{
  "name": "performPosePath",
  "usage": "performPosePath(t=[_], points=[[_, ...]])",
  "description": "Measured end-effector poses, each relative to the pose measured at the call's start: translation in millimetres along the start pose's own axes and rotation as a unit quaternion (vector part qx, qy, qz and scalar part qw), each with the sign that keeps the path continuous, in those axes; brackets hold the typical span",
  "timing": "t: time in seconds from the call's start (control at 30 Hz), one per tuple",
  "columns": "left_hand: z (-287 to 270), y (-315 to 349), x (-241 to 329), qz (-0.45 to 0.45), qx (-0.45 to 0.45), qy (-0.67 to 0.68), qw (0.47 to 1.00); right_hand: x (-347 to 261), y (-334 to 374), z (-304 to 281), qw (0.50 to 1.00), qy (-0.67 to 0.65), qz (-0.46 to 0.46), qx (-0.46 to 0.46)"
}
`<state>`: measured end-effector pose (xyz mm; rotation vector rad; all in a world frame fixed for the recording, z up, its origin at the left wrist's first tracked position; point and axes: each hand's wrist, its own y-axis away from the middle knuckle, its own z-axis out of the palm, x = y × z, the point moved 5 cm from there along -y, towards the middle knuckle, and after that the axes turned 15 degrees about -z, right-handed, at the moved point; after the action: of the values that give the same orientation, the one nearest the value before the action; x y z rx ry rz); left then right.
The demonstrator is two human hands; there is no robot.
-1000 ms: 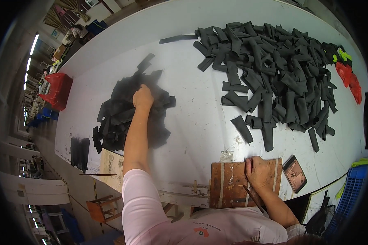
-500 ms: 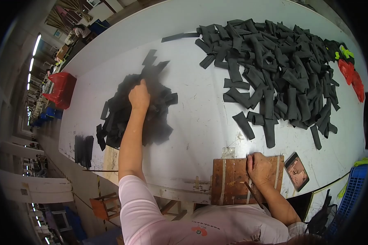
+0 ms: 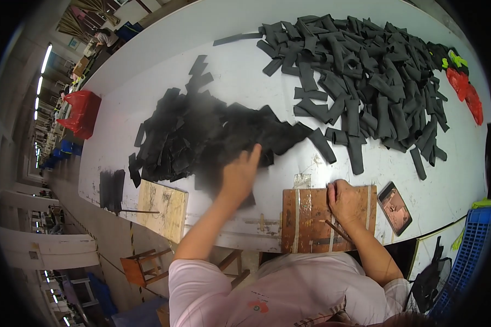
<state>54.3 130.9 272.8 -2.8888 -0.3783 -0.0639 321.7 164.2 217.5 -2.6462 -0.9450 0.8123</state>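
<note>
My left hand (image 3: 240, 175), slightly blurred, reaches over the near side of a loose heap of flat black fabric pieces (image 3: 174, 133) with its fingers stretched out. Part of the heap fans rightward past the fingertips and touches the near-left edge of another pile. That pile holds many dark grey fabric tubes (image 3: 382, 84), some looking folded. My right hand (image 3: 345, 200) rests closed on a brown wooden board (image 3: 305, 218) with pale strips; whatever its fingers may hold is hidden. A thin brown rod (image 3: 337, 231) lies across the board beside my right wrist.
Right of the board lies a phone (image 3: 395, 208). A pale wooden board (image 3: 162, 210) and a dark stack of strips (image 3: 112, 189) sit at the table's left edge. A red bag (image 3: 82, 114) stands far left, a blue crate (image 3: 463, 259) at the right. A stool (image 3: 143, 268) is below the table.
My left hand has come nearer and to the right from the middle of the black heap. Black pieces now spread rightward to the grey pile. My right hand stays on the board.
</note>
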Motion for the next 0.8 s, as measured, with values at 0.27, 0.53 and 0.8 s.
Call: performPosePath(t=[0.27,0.53,0.8], points=[[7,93,57,0.032,-0.046,0.045,0.997,3,5,3,1.000,-0.011,0.003,0.020],[-30,100,46,-0.063,-0.169,0.192,0.965,2,9,-2,0.997,-0.069,-0.006,0.024],[2,11,-21,-0.243,0.017,0.213,0.946,9,38,-23,0.969,-0.221,0.114,0.011]])
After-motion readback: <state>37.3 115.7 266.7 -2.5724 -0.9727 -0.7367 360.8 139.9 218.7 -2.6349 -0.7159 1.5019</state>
